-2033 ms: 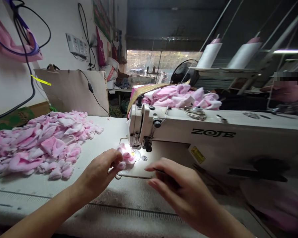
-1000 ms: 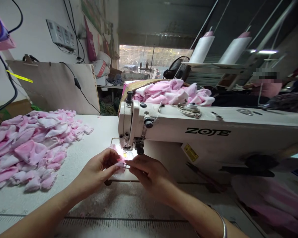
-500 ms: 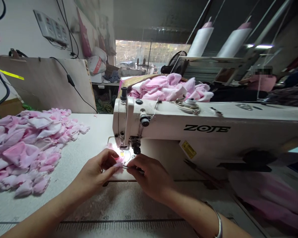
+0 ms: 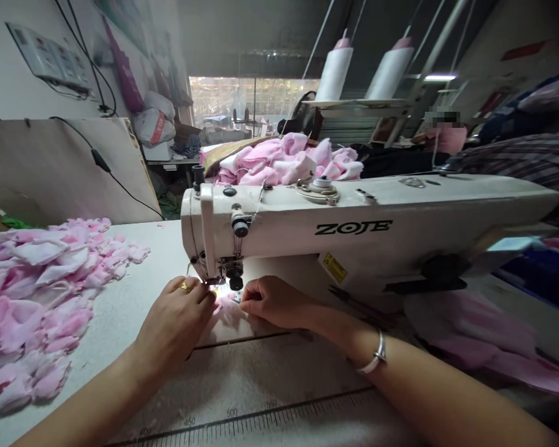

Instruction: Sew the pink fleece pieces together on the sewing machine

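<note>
Pink fabric piece [image 4: 227,312] (soft, fluffy pile): lies bunched on the bed of the ZOJE industrial sewing machine [image 4: 354,226], its rear part at the presser foot [image 4: 220,280] and lit by the mach. lamp. Exact seating under the foot: hidden, cannot tell.

Head view, hands: L hand [image 4: 174,316] is mostly closed, fingers curled over, tips on the fabric just left of the foot; gold ring [image 4: 183,286] on one finger. R hand [image 4: 272,303] is half closed, fingertips on the fabric just right of the foot; metal bangle [image 4: 375,357] on wrist. Fabric lies between both hands. Actual pinch by either hand: cannot tell.

Surroundings: white table top [image 4: 261,379] carries a printed ruler scale [image 4: 233,422] along the front edge. Large heap of pink fabric pieces [image 4: 32,310] on the table, L of mach. Second heap [image 4: 279,164] sits behind the mach. head. Two white thread cones [image 4: 334,73] [image 4: 390,71] stand on a shelf above. Plywood board [image 4: 60,171] stands at rear L, black cable [image 4: 100,160] across it. Co-worker in pink top [image 4: 447,139] far back R (small, unclear).
</note>
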The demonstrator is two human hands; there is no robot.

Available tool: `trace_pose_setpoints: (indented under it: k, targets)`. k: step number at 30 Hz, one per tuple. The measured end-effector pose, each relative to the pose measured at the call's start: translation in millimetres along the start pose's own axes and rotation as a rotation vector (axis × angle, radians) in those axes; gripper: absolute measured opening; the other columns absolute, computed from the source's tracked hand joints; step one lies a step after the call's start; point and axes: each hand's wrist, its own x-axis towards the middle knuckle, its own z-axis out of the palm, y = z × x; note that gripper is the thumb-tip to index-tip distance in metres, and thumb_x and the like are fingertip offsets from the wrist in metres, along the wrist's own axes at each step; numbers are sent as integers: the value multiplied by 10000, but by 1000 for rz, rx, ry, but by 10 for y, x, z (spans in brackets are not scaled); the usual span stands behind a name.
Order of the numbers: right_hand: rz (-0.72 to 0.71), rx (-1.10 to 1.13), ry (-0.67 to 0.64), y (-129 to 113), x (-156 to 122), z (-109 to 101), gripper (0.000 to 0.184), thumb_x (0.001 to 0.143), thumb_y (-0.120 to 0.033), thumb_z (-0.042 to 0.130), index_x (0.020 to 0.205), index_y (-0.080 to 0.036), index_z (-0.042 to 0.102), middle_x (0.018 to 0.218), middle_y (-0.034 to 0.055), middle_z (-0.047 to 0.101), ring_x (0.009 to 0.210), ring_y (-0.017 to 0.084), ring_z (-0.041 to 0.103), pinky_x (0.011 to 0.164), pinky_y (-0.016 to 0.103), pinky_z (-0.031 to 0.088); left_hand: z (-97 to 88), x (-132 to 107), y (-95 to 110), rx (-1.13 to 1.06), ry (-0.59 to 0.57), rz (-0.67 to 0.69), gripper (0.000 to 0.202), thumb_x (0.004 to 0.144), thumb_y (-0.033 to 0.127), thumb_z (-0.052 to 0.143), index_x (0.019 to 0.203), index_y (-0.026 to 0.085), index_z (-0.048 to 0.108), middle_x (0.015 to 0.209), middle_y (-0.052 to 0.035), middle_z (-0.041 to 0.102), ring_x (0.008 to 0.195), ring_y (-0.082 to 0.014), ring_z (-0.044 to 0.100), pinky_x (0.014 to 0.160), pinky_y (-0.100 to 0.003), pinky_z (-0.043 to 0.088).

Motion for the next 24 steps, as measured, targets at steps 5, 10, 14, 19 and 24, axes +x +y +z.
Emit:
trace_pose_setpoints:
  k: [5,10,14,19,24]
  targets:
    - [-7,82,-23,47,23,-10,156,771,-276,567,652,-180,597,542,-7,604,522,115,514,506,239,335,170,-25,39,118,-73,-52,137,885,161,468,831,173,594,812,-60,553,813,-232,534,845,-433,449]
    - [-10,18,-15,37,15,-9,166,769,-276,579,636,-179,597,568,-7,613,556,118,524,519,247,312,191,-112,11,82,-27,5,169,858,91,487,968,173,586,884,-52,547,807,-223,515,780,-409,489]
    - [3,-50,8,27,2,-10,169,776,-315,585,666,-189,612,606,-11,614,582,120,519,521,255,302,201,-114,0,55,70,60,103,890,129,490,878,162,586,895,-53,551,817,-219,511,766,-412,495]
    - [-11,-88,18,30,-12,-13,123,769,-281,577,708,-194,640,650,-7,627,598,119,510,510,259,288,214,-83,8,51,231,275,173,921,97,423,906,148,587,1047,-64,589,1062,-256,488,1011,-482,372]
    - [-23,-105,20,46,-13,-15,109,763,-253,568,709,-190,639,645,-7,620,592,118,501,510,259,287,264,-85,-30,27,87,131,132,918,115,412,925,152,539,826,-50,551,798,-221,509,761,-403,452]
